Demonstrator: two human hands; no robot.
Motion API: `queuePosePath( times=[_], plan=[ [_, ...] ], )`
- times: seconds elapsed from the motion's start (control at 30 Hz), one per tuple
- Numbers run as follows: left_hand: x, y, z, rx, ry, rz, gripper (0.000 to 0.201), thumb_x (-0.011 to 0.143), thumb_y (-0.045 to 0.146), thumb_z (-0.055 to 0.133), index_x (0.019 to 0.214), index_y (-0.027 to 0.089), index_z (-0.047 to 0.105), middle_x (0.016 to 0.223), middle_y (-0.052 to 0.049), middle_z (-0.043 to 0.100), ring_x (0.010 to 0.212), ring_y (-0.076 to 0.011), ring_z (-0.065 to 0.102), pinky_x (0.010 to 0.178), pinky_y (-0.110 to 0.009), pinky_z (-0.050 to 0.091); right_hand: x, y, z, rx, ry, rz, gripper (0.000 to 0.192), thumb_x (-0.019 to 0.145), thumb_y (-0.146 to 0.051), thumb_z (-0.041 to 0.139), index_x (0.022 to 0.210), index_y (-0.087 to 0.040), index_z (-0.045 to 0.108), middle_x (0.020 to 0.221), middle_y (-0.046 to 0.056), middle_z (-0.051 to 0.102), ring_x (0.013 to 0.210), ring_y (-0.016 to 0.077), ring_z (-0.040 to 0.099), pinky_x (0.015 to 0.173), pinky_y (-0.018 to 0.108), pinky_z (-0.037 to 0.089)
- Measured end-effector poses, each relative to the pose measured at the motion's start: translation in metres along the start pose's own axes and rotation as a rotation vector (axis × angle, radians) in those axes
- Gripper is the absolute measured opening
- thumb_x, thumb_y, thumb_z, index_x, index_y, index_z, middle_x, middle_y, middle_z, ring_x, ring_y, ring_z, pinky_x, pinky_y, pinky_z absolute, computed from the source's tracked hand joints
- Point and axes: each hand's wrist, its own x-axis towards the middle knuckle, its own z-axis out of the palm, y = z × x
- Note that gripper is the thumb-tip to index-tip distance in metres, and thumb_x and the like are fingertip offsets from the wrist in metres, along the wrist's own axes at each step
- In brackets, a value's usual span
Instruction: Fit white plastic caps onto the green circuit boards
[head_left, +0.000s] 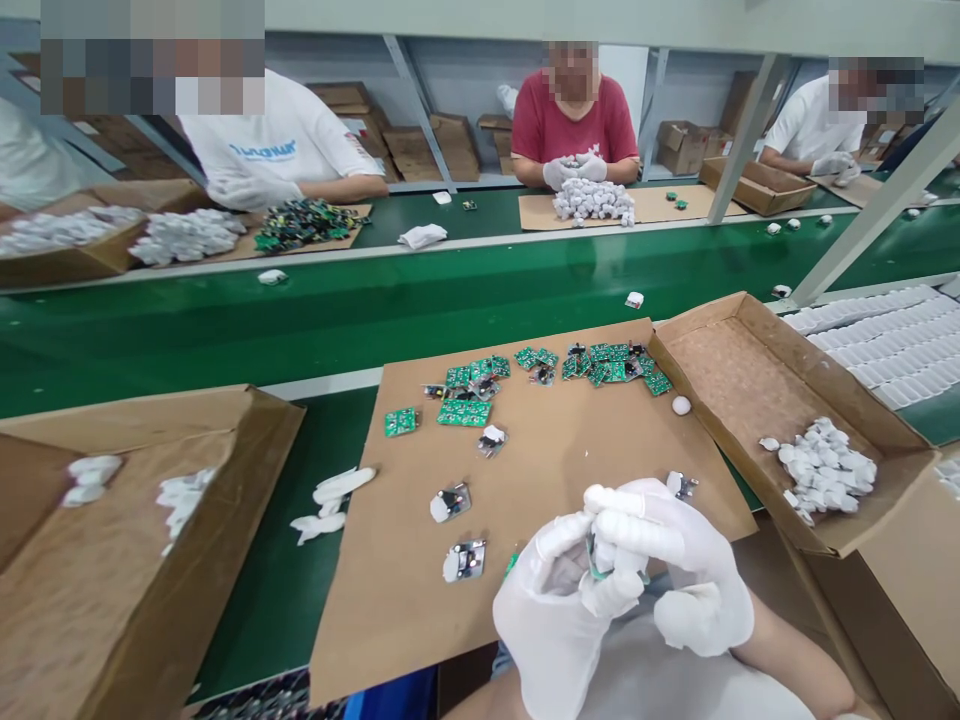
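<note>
Both my hands wear white gloves and meet above the front of a brown cardboard sheet (555, 470). My left hand (551, 600) and my right hand (686, 560) are closed on one small circuit board with a white piece (600, 560); fingers cover most of it, and only slivers of green edge show. On the sheet to the left lie two boards with white round parts, one nearer (465, 560) and one farther (450, 502). Another board with a white part (681, 485) sits just beyond my right hand. Green circuit boards (465, 412) are clustered along the sheet's far edge.
A cardboard box (750, 330) at right holds white pieces (829, 465). Another box (247, 440) stands at left, near a crumpled white glove (337, 490). Beyond runs a green conveyor belt (450, 300), where several co-workers sit opposite. A slanted metal post (874, 210) rises at right.
</note>
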Motion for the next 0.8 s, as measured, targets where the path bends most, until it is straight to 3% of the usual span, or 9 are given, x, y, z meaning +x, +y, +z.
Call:
queuePosePath(
  times=[0.1,0.2,0.27,0.4,0.57,0.73,0.8],
  plan=[
    [0.000,0.000,0.003,-0.043,-0.010,-0.020,0.035,0.044,0.012,0.094,0.073,0.026,0.081,0.057,0.002,0.074,0.046,-0.0174,0.068,0.036,-0.019,0.051,-0.007,-0.004,-0.009,-0.036,-0.102,0.114,0.062,0.098,-0.063,0.038,0.150,-0.029,0.044,0.134,0.009,0.064,0.098,0.0235,0.068,0.095,0.042,0.050],
    [-0.001,0.001,0.004,-0.075,-0.016,-0.048,0.035,0.046,0.011,0.093,0.076,0.025,0.081,0.055,0.002,0.072,0.046,-0.0174,0.067,0.038,-0.020,0.053,-0.010,-0.008,-0.017,-0.032,-0.075,0.246,0.068,0.097,-0.065,0.034,0.156,-0.031,0.030,0.155,0.007,0.045,0.120,0.0288,0.061,0.103,0.046,0.048],
    [-0.002,0.001,0.002,-0.041,-0.002,-0.026,0.040,0.044,0.003,0.090,0.076,0.026,0.081,0.057,0.003,0.073,0.049,-0.0166,0.068,0.046,-0.021,0.057,-0.008,-0.009,-0.016,-0.064,-0.070,0.212,0.066,0.098,-0.063,0.034,0.157,-0.033,0.028,0.152,0.006,0.049,0.121,0.0284,0.061,0.103,0.045,0.049],
    [-0.004,-0.001,-0.004,0.032,-0.016,0.025,0.048,0.043,-0.002,0.087,0.078,0.029,0.082,0.064,0.004,0.076,0.053,-0.0155,0.069,0.053,-0.022,0.059,0.001,-0.010,-0.015,-0.110,-0.204,0.104,0.068,0.097,-0.067,0.031,0.156,-0.033,0.030,0.122,0.007,0.070,0.098,0.0246,0.069,0.097,0.044,0.050],
    [-0.003,-0.004,-0.005,0.052,-0.007,0.016,0.037,0.048,0.017,0.094,0.081,0.026,0.081,0.060,0.002,0.074,0.050,-0.0176,0.069,0.047,-0.024,0.059,0.002,-0.015,-0.021,-0.320,-0.189,0.175,0.067,0.098,-0.063,0.032,0.158,-0.035,0.023,0.150,0.007,0.050,0.128,0.0314,0.057,0.101,0.045,0.051],
    [0.001,-0.008,-0.008,0.088,-0.002,0.033,0.037,0.045,0.035,0.097,0.076,0.023,0.079,0.069,-0.003,0.079,0.056,-0.0227,0.074,0.049,-0.026,0.061,0.001,-0.010,-0.013,-0.324,-0.254,0.080,0.070,0.097,-0.068,0.027,0.155,-0.030,0.033,0.139,0.008,0.060,0.107,0.0278,0.068,0.094,0.043,0.056],
    [0.000,-0.010,-0.009,0.082,-0.002,0.016,0.040,0.045,0.039,0.097,0.077,0.023,0.080,0.071,-0.004,0.080,0.058,-0.0228,0.074,0.049,-0.026,0.061,-0.003,-0.008,-0.016,-0.349,-0.236,0.103,0.069,0.095,-0.069,0.034,0.154,-0.033,0.035,0.141,0.007,0.059,0.109,0.0295,0.067,0.092,0.043,0.057]
  ],
)
